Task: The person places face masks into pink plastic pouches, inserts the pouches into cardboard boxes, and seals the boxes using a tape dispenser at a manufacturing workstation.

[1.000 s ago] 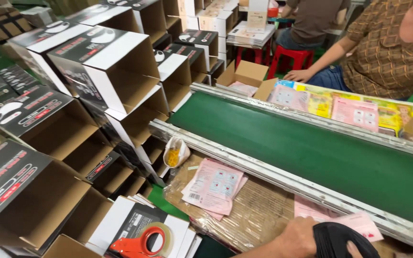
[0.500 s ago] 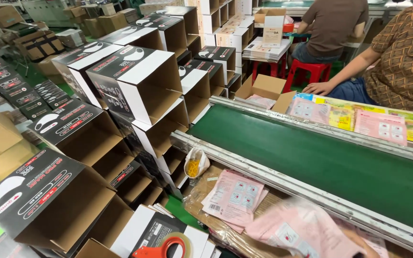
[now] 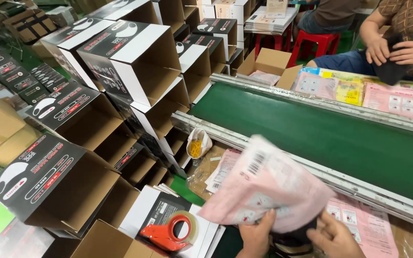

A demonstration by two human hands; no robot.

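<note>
A pink plastic packet (image 3: 268,188), blurred by motion, is held up in front of me at the bottom middle. My left hand (image 3: 256,236) grips its lower edge. My right hand (image 3: 333,239) sits just to the right, fingers on a dark item (image 3: 296,236) under the packet. More pink packets (image 3: 362,220) lie on the brown paper below. A red tape dispenser (image 3: 170,231) rests on flat cartons to the left of my hands.
A green conveyor belt (image 3: 340,138) runs across the middle. Open black-and-white cartons (image 3: 135,62) are stacked at the left. A small bag of yellow bits (image 3: 198,143) hangs by the rail. Across the belt, another person's hands (image 3: 397,50) hold a dark item above pink packets (image 3: 390,100).
My view has dropped and shifted left. The pink packet has risen from the table into both my hands. The person across the belt has brought both hands together on a dark item.
</note>
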